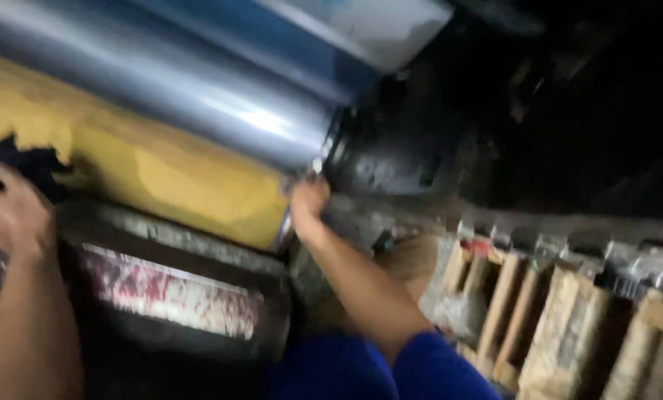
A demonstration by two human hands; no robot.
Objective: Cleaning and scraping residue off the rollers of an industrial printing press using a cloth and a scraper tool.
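Both hands touch the long yellow-coated machine roller (153,167), left hand (9,211) spread open, right hand (307,201) at its end, grip unclear.

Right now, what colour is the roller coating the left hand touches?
Yellow coating, torn dark by the left hand; head view.

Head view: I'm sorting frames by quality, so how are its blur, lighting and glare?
Head view: motion blur smears everything, both hands included, left hand and right hand; a bright glare streak runs along the steel roller; the upper right is near black; the yellow roller and wooden pallet are dimly lit.
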